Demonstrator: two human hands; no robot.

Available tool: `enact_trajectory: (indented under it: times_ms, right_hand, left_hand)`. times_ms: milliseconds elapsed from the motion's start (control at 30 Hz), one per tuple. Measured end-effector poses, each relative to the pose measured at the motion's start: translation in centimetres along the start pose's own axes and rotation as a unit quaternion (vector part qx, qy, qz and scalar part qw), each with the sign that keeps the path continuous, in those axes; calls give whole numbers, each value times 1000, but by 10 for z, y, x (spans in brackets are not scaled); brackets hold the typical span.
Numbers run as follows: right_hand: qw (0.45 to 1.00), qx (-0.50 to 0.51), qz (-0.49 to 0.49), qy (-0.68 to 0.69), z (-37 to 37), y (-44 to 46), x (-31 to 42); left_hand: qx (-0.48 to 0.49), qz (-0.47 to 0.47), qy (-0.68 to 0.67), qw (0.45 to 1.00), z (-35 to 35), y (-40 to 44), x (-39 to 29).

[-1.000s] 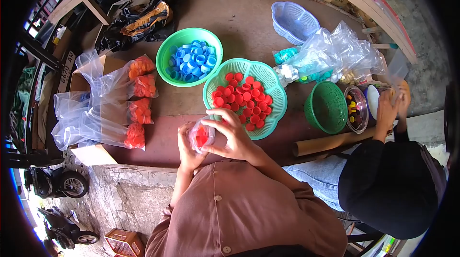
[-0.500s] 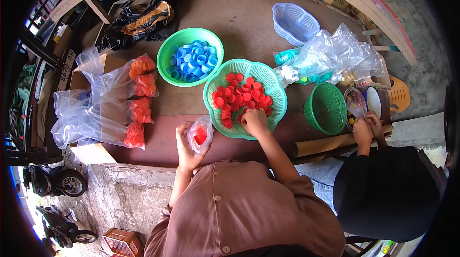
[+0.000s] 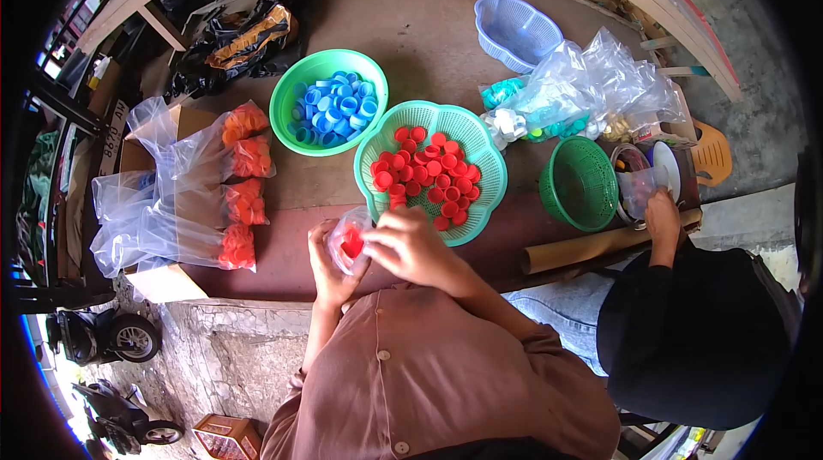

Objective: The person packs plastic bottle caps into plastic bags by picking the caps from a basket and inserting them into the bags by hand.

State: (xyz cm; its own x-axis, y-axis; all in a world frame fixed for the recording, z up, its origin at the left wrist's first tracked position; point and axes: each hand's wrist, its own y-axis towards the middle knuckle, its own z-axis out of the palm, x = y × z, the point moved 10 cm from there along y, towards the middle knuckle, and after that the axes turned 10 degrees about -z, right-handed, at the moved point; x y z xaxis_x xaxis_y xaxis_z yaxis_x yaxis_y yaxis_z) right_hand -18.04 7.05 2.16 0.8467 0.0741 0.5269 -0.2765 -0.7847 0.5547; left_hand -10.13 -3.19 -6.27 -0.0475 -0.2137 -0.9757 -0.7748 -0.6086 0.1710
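Note:
My left hand (image 3: 330,270) is wrapped round a small clear plastic bag (image 3: 341,264) with red bottle caps (image 3: 352,243) inside. My right hand (image 3: 416,247) is at the mouth of this bag with fingers bent and drawn together; whatever they hold is hidden. Just beyond my right hand stands a light green scalloped basket (image 3: 490,177) with many loose red bottle caps (image 3: 435,170). A green bowl (image 3: 283,93) of blue bottle caps (image 3: 334,108) touches or nearly touches the basket on its far left side.
Filled bags of red caps (image 3: 245,201) lie at left by a cardboard box (image 3: 193,123). Black plastic (image 3: 193,66) lies behind. At right are a blue-violet basket (image 3: 514,27), clear bags (image 3: 583,83), a dark green basket (image 3: 570,194), a cardboard roll (image 3: 566,252) and a co-worker's hand (image 3: 663,220).
My right hand has come from the red caps in the basket to the bag in my left hand. The view has shifted slightly. One of the co-worker's hands is no longer visible.

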Motion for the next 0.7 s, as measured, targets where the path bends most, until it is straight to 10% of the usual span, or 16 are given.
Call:
enact_trajectory:
  times_ms: [100, 300, 533, 700]
  right_hand:
    - [990, -67, 104, -71, -32, -25, -62]
    - [939, 147, 167, -263, -19, -99, -144]
    - [958, -27, 263, -110, -55, -88, -164]
    - [921, 173, 225, -267, -9, -97, -150]
  left_hand:
    - [-12, 2, 27, 1000, -2, 1, -2]
    - [5, 10, 35, 999, 5, 2, -4]
    - [-2, 9, 34, 999, 4, 2, -8]
    - [8, 7, 27, 1000, 5, 2, -5]
